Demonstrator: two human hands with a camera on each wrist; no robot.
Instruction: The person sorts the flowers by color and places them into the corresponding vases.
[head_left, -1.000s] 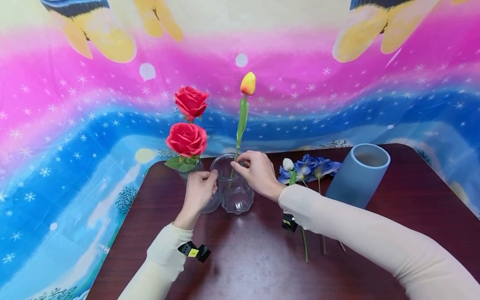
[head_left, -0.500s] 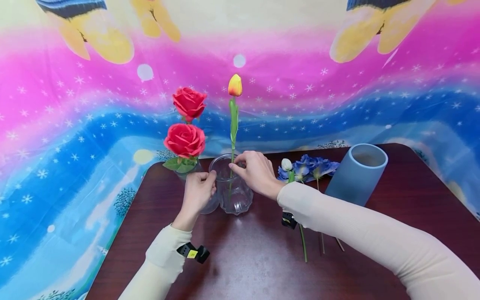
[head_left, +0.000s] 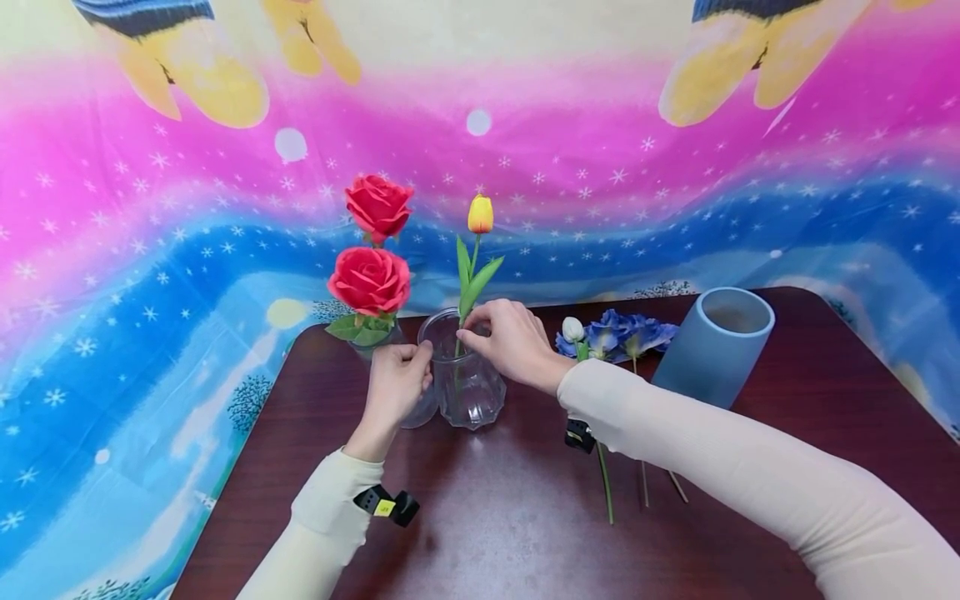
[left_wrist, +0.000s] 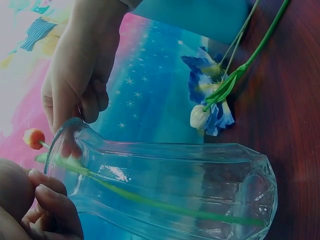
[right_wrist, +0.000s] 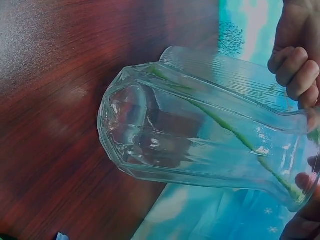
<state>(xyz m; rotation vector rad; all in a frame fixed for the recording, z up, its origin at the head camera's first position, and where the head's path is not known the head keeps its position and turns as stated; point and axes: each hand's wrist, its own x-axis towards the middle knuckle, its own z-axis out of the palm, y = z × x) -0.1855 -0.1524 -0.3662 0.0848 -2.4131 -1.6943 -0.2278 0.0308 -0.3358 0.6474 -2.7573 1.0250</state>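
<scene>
A clear glass vase (head_left: 472,392) with a faceted base stands on the dark wooden table. My left hand (head_left: 400,383) grips its rim from the left, thumb uppermost. Inside leans a yellow-orange tulip (head_left: 481,214), its green leaves above the rim. In the left wrist view the tulip's stem (left_wrist: 150,201) runs down to the vase's base. My right hand (head_left: 517,342) is at the right of the mouth, thumb and fingertips pinching the stem at rim height. Both hands show at the rim in the right wrist view, the left hand (right_wrist: 295,70) above.
Two red roses (head_left: 370,281) stand in another glass vase (head_left: 420,412) just left of the clear one. A white tulip (head_left: 573,330) and blue flowers (head_left: 622,333) lie to the right, partly under the right forearm. Behind that arm is a tall blue-grey vase (head_left: 708,358).
The tulip has swung upright, then dropped lower into the vase and turned, so its leaves now spread apart. Both hands have stayed nearly in place at the rim.
</scene>
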